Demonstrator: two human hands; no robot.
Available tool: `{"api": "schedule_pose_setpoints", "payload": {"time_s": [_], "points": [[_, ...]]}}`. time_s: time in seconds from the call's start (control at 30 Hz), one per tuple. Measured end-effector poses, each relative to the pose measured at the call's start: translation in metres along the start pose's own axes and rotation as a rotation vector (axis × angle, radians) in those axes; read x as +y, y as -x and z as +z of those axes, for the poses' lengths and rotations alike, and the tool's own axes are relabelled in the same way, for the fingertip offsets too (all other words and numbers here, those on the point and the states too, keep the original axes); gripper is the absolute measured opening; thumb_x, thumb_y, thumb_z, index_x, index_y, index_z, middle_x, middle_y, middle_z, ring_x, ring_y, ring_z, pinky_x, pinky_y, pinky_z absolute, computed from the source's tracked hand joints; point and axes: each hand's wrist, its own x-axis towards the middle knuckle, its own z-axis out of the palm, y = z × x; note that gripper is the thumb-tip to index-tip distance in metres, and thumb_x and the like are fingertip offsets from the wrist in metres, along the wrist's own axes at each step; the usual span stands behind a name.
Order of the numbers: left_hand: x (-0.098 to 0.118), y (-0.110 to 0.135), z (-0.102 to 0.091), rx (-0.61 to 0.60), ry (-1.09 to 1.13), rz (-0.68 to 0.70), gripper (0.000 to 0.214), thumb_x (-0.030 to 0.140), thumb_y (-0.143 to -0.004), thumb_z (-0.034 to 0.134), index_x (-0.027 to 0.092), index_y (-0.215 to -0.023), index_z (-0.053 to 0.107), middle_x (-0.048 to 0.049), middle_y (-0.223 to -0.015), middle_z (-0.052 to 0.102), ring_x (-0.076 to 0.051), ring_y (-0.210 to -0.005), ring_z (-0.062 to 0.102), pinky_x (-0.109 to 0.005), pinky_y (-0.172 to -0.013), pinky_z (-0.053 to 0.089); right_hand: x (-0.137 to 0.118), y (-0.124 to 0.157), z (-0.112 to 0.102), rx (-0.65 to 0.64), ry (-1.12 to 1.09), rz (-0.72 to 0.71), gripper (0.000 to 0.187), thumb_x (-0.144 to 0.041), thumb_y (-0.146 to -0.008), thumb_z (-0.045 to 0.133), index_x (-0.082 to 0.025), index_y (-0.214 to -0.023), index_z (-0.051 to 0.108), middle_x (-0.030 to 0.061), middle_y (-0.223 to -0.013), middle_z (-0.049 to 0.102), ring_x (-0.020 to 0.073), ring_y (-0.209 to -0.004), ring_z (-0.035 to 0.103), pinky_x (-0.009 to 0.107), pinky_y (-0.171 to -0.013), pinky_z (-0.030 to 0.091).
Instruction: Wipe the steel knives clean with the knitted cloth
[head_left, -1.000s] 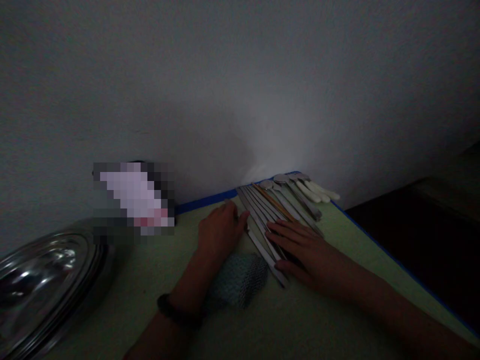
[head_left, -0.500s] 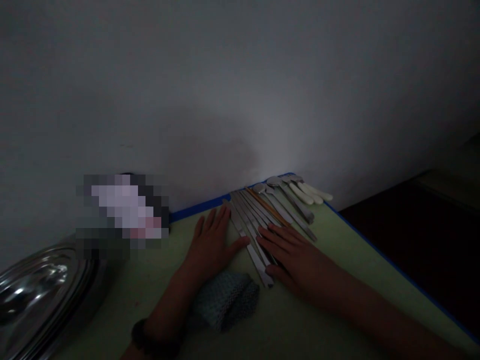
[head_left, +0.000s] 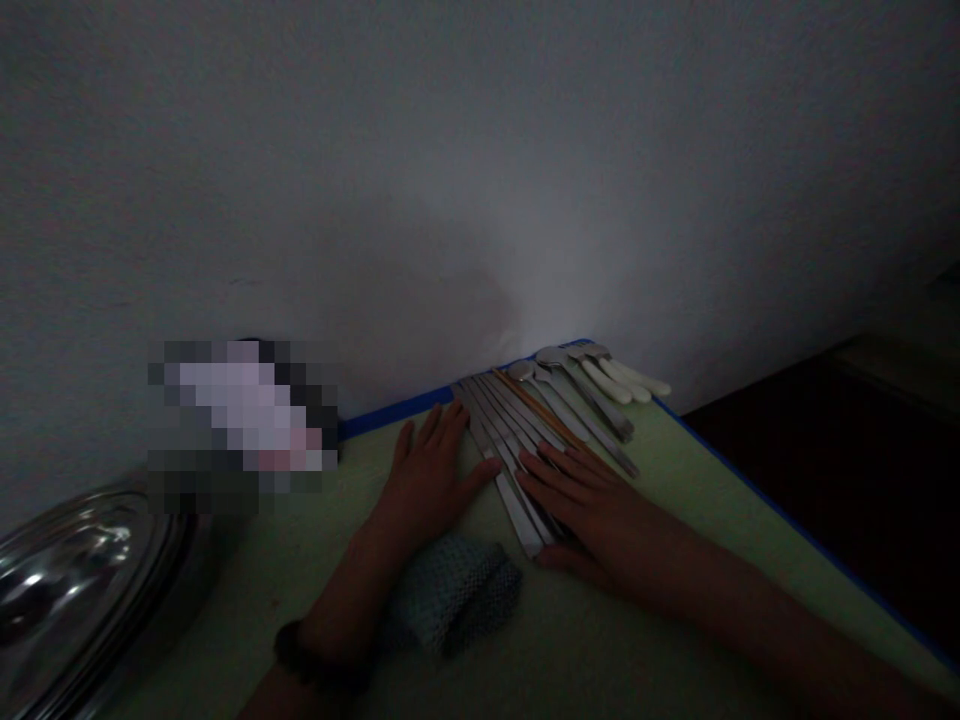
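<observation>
Several metal table knives (head_left: pixel 516 505) lie side by side in a fan on the green tabletop. My left hand (head_left: pixel 427 480) is flat at their left side, fingers spread, with the thumb touching the outermost knife. Across their right side and lower part lies my right hand (head_left: pixel 600 510), fingers stretched out over the handles. To the right of the knives are wooden chopsticks (head_left: pixel 536 403), partly under my right fingers. Metal spoons (head_left: pixel 562 408) come after them, then forks with white handles (head_left: pixel 615 385). A crumpled grey-blue cloth (head_left: pixel 457 600) rests by my left wrist.
At the left stands a shiny metal lid (head_left: pixel 67 570). A pixelated object (head_left: pixel 247 410) is behind it near the wall (head_left: pixel 450 200). The green tabletop (head_left: pixel 720 510) has a blue edge, with a dark area beyond it on the right. The room is dim.
The leftmost knife has moved in against the others, and its handle end sits a little higher. Both hands have stayed in nearly the same place.
</observation>
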Motion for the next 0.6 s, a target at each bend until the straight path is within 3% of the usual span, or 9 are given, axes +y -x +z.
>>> {"api": "schedule_pose_setpoints", "payload": {"time_s": [0.23, 0.37, 0.5, 0.6], "points": [[0.001, 0.0, 0.0, 0.013, -0.019, 0.024, 0.073, 0.065, -0.087, 0.029, 0.017, -0.143, 0.026, -0.0074, -0.151, 0.026, -0.03, -0.139, 0.018, -0.054, -0.112, 0.015, 0.007, -0.003, 0.006, 0.053, 0.032, -0.049, 0.064, -0.047, -0.082, 0.056, -0.014, -0.136, 0.043, 0.0092, -0.143, 0.04, 0.0298, -0.133, 0.033, 0.047, -0.108, 0.033], [0.004, -0.002, 0.002, 0.036, -0.03, 0.008, 0.074, 0.065, -0.087, 0.03, 0.017, -0.143, 0.026, -0.0091, -0.15, 0.028, -0.031, -0.138, 0.02, -0.055, -0.111, 0.017, 0.003, -0.001, 0.005, 0.064, 0.044, -0.026, 0.066, -0.043, -0.082, 0.058, -0.013, -0.137, 0.04, 0.0103, -0.145, 0.035, 0.0282, -0.134, 0.033, 0.045, -0.108, 0.033], [0.006, -0.004, 0.004, 0.064, -0.025, 0.014, 0.07, 0.065, -0.088, 0.029, 0.023, -0.144, 0.023, -0.0084, -0.152, 0.024, -0.03, -0.139, 0.019, -0.056, -0.11, 0.017, 0.005, 0.004, -0.008, 0.12, 0.095, 0.001, 0.074, -0.047, -0.081, 0.058, -0.009, -0.14, 0.034, 0.0135, -0.15, 0.022, 0.0273, -0.137, 0.024, 0.044, -0.109, 0.031], [0.006, -0.006, 0.005, 0.044, -0.023, 0.045, 0.064, 0.064, -0.089, 0.027, 0.028, -0.142, 0.028, -0.0055, -0.152, 0.025, -0.031, -0.139, 0.018, -0.058, -0.11, 0.016, 0.011, 0.008, -0.021, 0.193, 0.128, 0.064, 0.066, -0.046, -0.087, 0.048, -0.009, -0.14, 0.035, 0.0126, -0.15, 0.027, 0.025, -0.139, 0.021, 0.045, -0.111, 0.026]]}}
